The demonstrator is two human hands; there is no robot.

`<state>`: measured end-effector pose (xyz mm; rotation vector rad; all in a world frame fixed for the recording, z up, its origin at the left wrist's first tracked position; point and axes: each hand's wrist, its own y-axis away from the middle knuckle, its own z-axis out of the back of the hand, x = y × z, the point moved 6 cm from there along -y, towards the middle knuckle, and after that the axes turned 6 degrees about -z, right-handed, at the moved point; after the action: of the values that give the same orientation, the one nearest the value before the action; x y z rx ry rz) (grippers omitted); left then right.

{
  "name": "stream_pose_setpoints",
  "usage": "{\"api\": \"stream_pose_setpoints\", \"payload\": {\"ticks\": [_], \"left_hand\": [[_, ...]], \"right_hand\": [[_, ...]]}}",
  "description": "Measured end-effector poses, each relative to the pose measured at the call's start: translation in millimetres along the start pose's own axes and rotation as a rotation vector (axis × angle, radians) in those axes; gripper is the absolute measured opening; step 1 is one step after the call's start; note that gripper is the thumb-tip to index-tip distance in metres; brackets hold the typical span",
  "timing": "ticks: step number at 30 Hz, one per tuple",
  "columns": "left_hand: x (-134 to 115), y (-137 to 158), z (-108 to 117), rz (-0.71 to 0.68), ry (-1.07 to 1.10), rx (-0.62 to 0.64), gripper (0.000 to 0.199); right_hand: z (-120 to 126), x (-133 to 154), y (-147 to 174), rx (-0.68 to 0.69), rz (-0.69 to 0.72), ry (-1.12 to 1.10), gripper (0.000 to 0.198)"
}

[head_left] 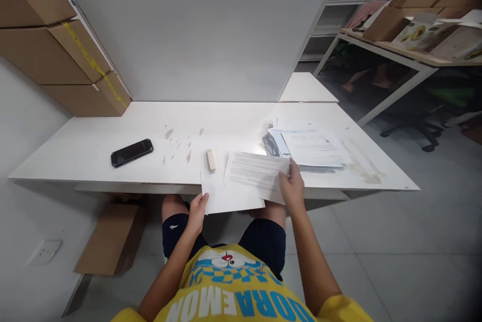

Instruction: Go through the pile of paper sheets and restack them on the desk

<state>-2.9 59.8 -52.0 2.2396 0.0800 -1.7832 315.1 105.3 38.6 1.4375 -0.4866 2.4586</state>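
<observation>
My left hand [198,211] pinches the lower left corner of a blank white sheet of paper [229,199], which juts past the table's front edge. Between the fingers of my right hand [292,187] is the right edge of a printed sheet [256,171], partly lying over the white one. A small beige block-shaped object [210,160] rests at the white sheet's upper left; its exact kind I cannot make out. Just right of the printed sheet lies an uneven stack of printed papers [312,146].
The white table [226,121] bears smudges and a stain at right. A black phone [132,152] lies at left. Cardboard boxes [94,96] stand at the back left, another box [111,236] below the table. A white panel [203,30] rises behind. A second table [391,50] holds boxes.
</observation>
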Motion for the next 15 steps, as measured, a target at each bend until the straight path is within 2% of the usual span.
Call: {"api": "stream_pose_setpoints", "payload": {"ticks": [2, 3, 5, 7, 9, 11, 15], "left_hand": [[2.9, -2.7, -3.9, -0.002, -0.004, 0.027, 0.044], [4.4, -3.8, -7.3, -0.002, -0.008, 0.043, 0.042], [6.9, -5.5, -15.4, 0.0, -0.01, 0.063, 0.041], [7.9, -6.4, -23.9, -0.001, -0.005, 0.072, 0.039], [7.4, -6.6, -30.8, -0.002, -0.001, 0.075, 0.038], [6.4, -6.3, -35.2, 0.001, -0.002, 0.079, 0.036], [1.6, -4.6, -37.9, 0.002, -0.002, 0.069, 0.033]], "right_hand": [[-17.8, 35.4, 10.1, 0.0, 0.114, 0.032, 0.06], [-32.4, 53.3, 16.7, 0.049, 0.177, 0.049, 0.056], [-68.9, 85.0, 31.8, 0.213, 0.317, 0.083, 0.048], [-106.0, 104.1, 45.8, 0.369, 0.435, 0.142, 0.046], [-135.9, 109.2, 55.1, 0.472, 0.513, 0.226, 0.048], [-154.1, 105.9, 59.1, 0.508, 0.556, 0.314, 0.053], [-161.8, 101.4, 61.7, 0.493, 0.567, 0.454, 0.057]]}}
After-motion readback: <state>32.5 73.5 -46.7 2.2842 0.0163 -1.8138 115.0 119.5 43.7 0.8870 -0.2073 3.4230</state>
